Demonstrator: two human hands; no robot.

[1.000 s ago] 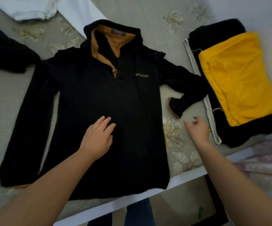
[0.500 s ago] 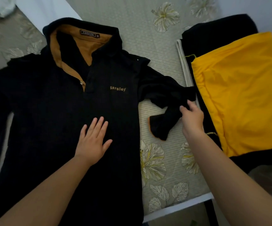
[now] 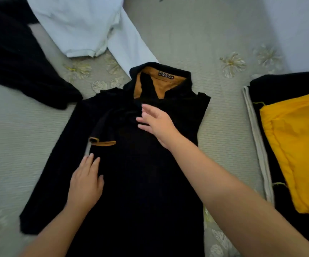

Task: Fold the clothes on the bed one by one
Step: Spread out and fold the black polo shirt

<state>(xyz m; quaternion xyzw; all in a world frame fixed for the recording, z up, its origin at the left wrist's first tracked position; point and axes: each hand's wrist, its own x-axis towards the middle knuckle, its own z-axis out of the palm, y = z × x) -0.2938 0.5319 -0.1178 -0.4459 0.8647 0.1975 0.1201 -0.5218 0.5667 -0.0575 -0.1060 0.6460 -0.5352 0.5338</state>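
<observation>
A black long-sleeved shirt (image 3: 142, 182) with a mustard collar lining lies flat on the bed, collar away from me. Its right sleeve is folded across the chest, and the mustard cuff (image 3: 102, 142) lies left of centre. My right hand (image 3: 157, 124) hovers over the chest just below the collar, fingers spread, holding nothing. My left hand (image 3: 86, 182) rests flat on the shirt's left side below the cuff. The left sleeve (image 3: 44, 188) still lies stretched out toward the lower left.
A stack of folded clothes sits at the right: a yellow garment (image 3: 298, 149) on a black one (image 3: 287, 84), with a pale piece (image 3: 255, 134) alongside. A white garment (image 3: 87, 25) and another black garment (image 3: 20, 58) lie at the back left on the flowered bed cover (image 3: 214, 43).
My right hand carried the right sleeve across the chest and let it go. My left hand slid a little to the left on the shirt. The view moved back and to the left.
</observation>
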